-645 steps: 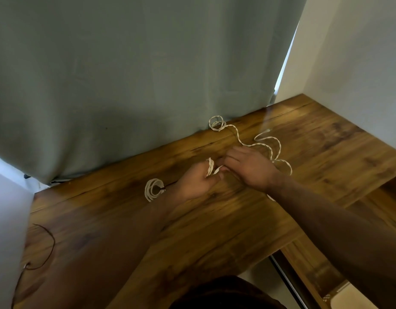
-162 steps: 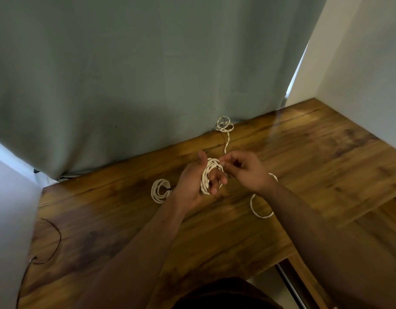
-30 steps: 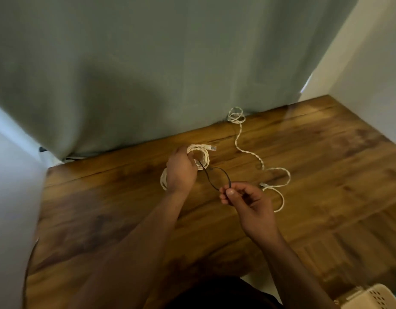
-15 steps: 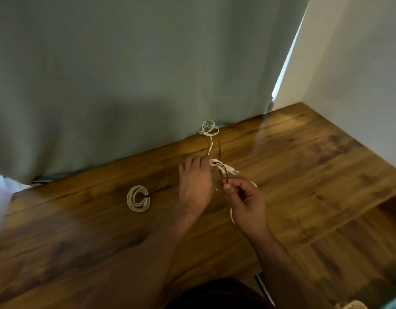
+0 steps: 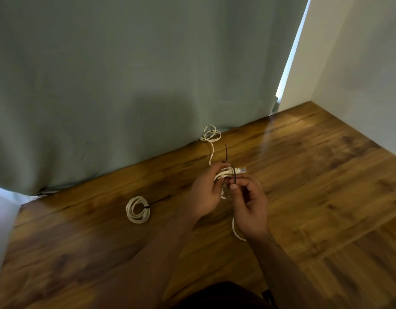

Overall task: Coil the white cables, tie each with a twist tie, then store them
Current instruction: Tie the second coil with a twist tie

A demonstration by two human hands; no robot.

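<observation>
Two hands meet – left hand (image 5: pixel 205 192) grips coiled cable (image 5: pixel 223 173), right hand (image 5: pixel 248 204) seemingly pinches twist tie (image 5: pixel 233 172) – tied coil (image 5: pixel 138 209) nearby.

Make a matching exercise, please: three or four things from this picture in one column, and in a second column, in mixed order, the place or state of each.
Things:
1. tied coil
2. coil in the left hand
3. black twist tie
4. loose cable

Places or states:
A. looped over a coil, one end pinched by the right hand
B. lying uncoiled by the curtain
C. held above the table, not yet tied
D. lying alone on the table, already bound

Pairs: 1-D, 2-C, 3-A, 4-B
</observation>
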